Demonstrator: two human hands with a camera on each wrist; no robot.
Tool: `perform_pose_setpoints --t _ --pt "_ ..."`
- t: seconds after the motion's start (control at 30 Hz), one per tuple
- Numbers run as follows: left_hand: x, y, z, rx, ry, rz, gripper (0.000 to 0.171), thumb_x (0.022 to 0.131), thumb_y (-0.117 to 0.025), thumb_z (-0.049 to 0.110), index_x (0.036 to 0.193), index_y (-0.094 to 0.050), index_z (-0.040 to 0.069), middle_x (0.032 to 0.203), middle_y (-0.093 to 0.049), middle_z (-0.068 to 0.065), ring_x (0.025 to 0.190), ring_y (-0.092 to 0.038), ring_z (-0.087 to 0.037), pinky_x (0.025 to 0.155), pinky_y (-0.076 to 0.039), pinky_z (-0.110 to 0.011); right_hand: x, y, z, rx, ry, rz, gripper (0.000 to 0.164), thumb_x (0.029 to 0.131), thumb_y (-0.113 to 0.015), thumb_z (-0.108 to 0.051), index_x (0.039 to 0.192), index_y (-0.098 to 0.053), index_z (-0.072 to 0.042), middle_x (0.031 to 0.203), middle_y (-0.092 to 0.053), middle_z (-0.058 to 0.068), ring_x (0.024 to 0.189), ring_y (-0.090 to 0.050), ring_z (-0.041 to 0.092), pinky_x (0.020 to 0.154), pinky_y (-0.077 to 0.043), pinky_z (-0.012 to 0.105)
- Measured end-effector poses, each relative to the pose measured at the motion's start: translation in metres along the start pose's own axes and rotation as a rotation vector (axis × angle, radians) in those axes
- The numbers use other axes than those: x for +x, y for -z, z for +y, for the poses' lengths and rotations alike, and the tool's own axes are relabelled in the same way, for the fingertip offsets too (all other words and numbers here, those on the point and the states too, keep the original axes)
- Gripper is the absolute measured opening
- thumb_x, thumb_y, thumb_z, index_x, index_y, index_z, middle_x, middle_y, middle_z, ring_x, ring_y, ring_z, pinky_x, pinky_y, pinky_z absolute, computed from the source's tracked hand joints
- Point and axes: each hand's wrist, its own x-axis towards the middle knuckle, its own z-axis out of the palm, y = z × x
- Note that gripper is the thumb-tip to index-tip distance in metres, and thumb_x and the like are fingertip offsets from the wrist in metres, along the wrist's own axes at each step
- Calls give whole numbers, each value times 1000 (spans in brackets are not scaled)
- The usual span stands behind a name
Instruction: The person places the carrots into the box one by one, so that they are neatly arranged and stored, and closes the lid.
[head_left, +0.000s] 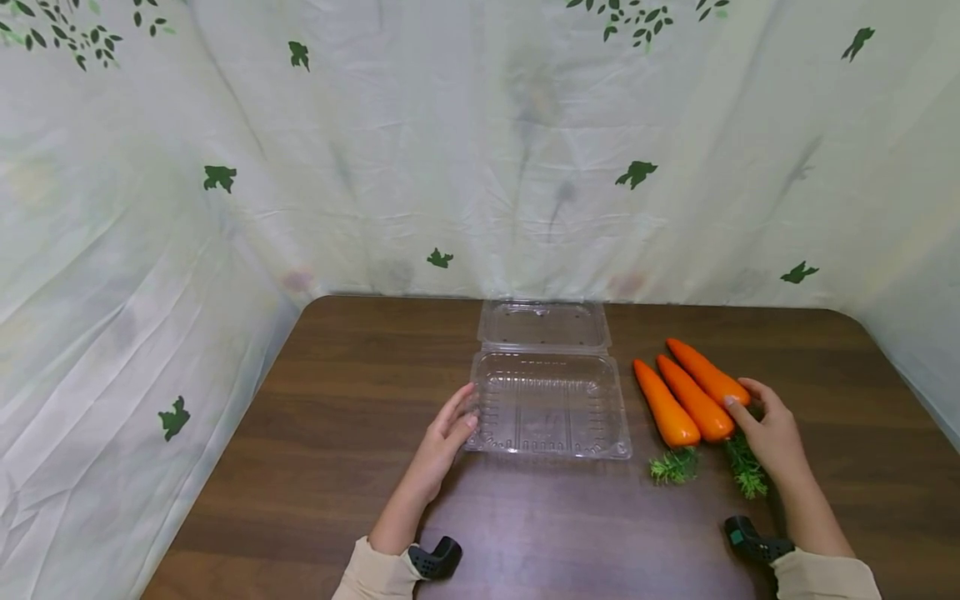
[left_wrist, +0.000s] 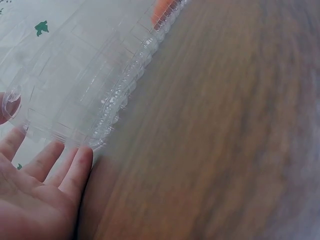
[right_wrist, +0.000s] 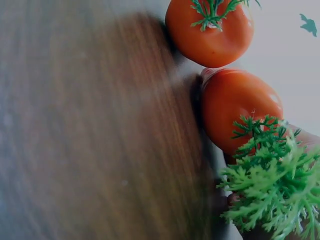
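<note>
A clear plastic clamshell box point(head_left: 551, 408) lies on the table with its lid point(head_left: 543, 325) folded back. My left hand point(head_left: 442, 446) touches the box's left edge, its fingers point(left_wrist: 75, 175) fairly straight against the plastic in the left wrist view. To the right of the box, three orange carrots lie side by side: a left carrot point(head_left: 666, 404), a middle carrot point(head_left: 696, 400) and a right carrot point(head_left: 705, 371). My right hand point(head_left: 772, 433) grips the right carrot near its leafy end, thumb on top. Green leaves point(right_wrist: 275, 180) hide most of this hand in the right wrist view.
The brown wooden table point(head_left: 337, 417) has a back edge against a pale curtain point(head_left: 450, 167) with leaf prints. The lid reaches that back edge. Black devices sit on the left wrist point(head_left: 437, 558) and right wrist point(head_left: 756, 542).
</note>
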Motion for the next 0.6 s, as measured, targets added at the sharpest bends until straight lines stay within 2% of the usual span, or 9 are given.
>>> perform_pose_setpoints --t 0.13,0.23,0.37,0.6 --pt "0 1 -3 18 -20 -1 50 94 -47 12 140 -28 12 140 -30 -20 122 -35 -35 98 -31 -38 0 0 -1 -5 -4 60 57 93 -45 -34 134 -33 3 123 -41 27 96 -40 32 61 -38 28" --pt "0 0 -3 27 -28 -1 50 94 -47 14 140 -29 12 140 -31 -19 122 -36 -35 98 -31 -39 0 1 -2 10 -7 107 55 92 -48 -34 132 -36 2 120 -41 22 90 -38 24 56 -35 22" --pt "0 0 -3 33 -36 -7 50 94 -47 14 140 -28 12 140 -30 -20 122 -36 -35 98 -31 -41 -1 4 -6 56 -20 169 53 90 -53 -32 131 -38 -1 119 -41 18 94 -38 17 60 -35 19" --pt "0 1 -3 38 -45 -13 50 94 -46 14 140 -27 11 140 -30 -21 122 -36 -35 98 -31 -40 -1 5 -19 171 -29 270 45 88 -58 -25 128 -46 -9 113 -46 -4 95 -41 4 66 -35 10"
